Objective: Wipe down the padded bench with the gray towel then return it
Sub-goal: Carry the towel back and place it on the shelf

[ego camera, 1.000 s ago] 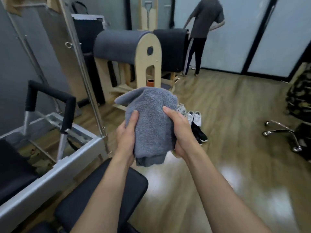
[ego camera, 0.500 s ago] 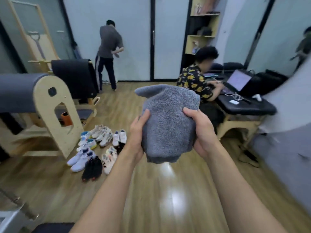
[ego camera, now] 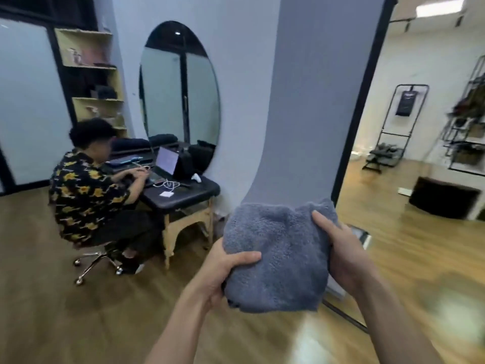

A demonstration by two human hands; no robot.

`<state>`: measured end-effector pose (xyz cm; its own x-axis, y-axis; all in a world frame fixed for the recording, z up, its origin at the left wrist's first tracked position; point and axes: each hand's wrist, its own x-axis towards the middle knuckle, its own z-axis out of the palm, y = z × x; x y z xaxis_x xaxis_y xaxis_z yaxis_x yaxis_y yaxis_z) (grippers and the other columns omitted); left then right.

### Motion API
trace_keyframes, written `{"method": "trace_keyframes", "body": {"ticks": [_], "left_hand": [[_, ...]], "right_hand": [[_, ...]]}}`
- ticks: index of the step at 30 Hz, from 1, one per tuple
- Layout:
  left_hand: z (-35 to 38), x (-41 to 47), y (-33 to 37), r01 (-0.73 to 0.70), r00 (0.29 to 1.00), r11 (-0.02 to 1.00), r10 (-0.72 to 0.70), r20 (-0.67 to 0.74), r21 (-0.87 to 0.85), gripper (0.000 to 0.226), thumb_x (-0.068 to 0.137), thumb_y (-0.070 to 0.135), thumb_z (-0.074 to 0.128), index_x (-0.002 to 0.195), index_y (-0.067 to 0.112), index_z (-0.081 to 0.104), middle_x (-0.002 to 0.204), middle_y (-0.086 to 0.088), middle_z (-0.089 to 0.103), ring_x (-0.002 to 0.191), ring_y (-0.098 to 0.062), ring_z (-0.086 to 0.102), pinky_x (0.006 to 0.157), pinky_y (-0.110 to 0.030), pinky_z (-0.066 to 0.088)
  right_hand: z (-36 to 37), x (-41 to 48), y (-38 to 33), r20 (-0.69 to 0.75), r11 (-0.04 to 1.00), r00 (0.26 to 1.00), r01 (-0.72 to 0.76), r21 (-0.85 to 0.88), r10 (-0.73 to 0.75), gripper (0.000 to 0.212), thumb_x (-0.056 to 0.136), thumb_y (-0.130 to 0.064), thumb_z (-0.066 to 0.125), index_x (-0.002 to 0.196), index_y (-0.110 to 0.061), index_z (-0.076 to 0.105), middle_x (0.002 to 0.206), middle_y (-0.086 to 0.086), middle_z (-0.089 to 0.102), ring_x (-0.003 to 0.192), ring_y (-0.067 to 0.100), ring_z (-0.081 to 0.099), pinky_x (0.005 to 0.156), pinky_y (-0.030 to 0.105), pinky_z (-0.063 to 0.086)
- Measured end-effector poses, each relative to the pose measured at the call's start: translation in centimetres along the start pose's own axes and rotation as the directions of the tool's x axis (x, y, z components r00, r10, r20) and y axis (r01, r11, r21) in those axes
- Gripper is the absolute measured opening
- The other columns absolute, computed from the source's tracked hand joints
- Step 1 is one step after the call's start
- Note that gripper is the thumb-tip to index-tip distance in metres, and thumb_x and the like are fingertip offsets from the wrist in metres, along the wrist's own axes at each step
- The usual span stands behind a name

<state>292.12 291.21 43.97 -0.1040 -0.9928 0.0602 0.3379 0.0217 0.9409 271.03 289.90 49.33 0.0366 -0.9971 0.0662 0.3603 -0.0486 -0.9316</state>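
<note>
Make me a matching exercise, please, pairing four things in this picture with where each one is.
Things:
1 gray towel
2 laptop
3 oval mirror
4 black box

Places:
A on the wall behind the black table
B gripped by the left hand and right hand
C on the floor, far right
D open on the black table

Pairs: 1-B, 2-D, 3-A, 4-C

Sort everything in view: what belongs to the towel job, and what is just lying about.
Job: gray towel, gripped by left hand and right hand.

Lying about: laptop, white cable, black-topped table, oval mirror, wall shelf, rolling chair.
</note>
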Motion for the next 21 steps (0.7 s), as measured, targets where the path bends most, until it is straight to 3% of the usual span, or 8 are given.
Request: {"method": "trace_keyframes", "body": {"ticks": [3, 7, 10, 16, 21], "left_hand": [[6.3, 7.9, -1.6, 0.022, 0.994, 0.998, -0.016, 0.105, -0.054, 0.053, 0.068, 0.013, 0.076, 0.117, -0.003, 0.061, 0.112, -0.023, 0.07, 0.099, -0.037, 0.068, 0.082, -0.042, 0.058], [13.4, 16.2, -3.6, 0.077, 0.98, 0.985, -0.046, 0.194, -0.155, 0.051, 0.067, 0.006, 0.072, 0.117, 0.001, 0.06, 0.103, -0.02, 0.071, 0.089, -0.029, 0.069, 0.071, -0.037, 0.059], [17.6, 21.6, -5.8, 0.117, 0.969, 0.978, -0.074, 0.236, -0.174, 0.054, 0.064, 0.004, 0.071, 0.117, 0.002, 0.06, 0.1, -0.019, 0.072, 0.085, -0.027, 0.07, 0.067, -0.035, 0.058], [24.5, 31.9, -11.1, 0.234, 0.928, 0.958, -0.168, 0.333, -0.166, 0.055, 0.067, 0.009, 0.072, 0.121, 0.008, 0.061, 0.107, -0.019, 0.071, 0.09, -0.029, 0.069, 0.072, -0.038, 0.057], [32.5, 41.1, -13.3, 0.242, 0.911, 0.96, -0.174, 0.374, -0.141, 0.032, 0.086, 0.01, 0.068, 0.118, 0.009, 0.062, 0.107, -0.016, 0.073, 0.093, -0.029, 0.071, 0.071, -0.037, 0.056]], "right_hand": [[-6.6, 4.2, -2.9, -0.147, 0.998, 0.989, 0.043, 0.056, -0.034, 0.018, 0.089, -0.015, 0.059, 0.105, -0.009, 0.065, 0.085, 0.012, 0.072, 0.07, 0.023, 0.071, 0.054, 0.03, 0.056], [-14.1, 9.4, -6.4, -0.313, 0.989, 0.945, 0.126, 0.08, -0.095, 0.014, 0.09, -0.02, 0.06, 0.101, -0.013, 0.064, 0.089, 0.013, 0.068, 0.076, 0.025, 0.067, 0.062, 0.034, 0.057], [-18.4, 12.5, -7.8, -0.383, 0.991, 0.919, 0.124, 0.042, -0.098, 0.023, 0.093, -0.03, 0.059, 0.104, -0.011, 0.064, 0.089, 0.013, 0.07, 0.078, 0.026, 0.068, 0.063, 0.035, 0.057], [-24.9, 18.0, -9.3, -0.549, 0.983, 0.816, 0.148, -0.108, -0.183, 0.015, 0.091, -0.026, 0.064, 0.096, -0.013, 0.064, 0.081, 0.007, 0.073, 0.072, 0.022, 0.07, 0.066, 0.034, 0.055], [-30.6, 24.1, -12.2, -0.66, 0.958, 0.695, 0.203, -0.202, -0.286, 0.017, 0.091, -0.028, 0.065, 0.102, -0.015, 0.064, 0.079, 0.003, 0.073, 0.072, 0.018, 0.07, 0.063, 0.03, 0.055]]}}
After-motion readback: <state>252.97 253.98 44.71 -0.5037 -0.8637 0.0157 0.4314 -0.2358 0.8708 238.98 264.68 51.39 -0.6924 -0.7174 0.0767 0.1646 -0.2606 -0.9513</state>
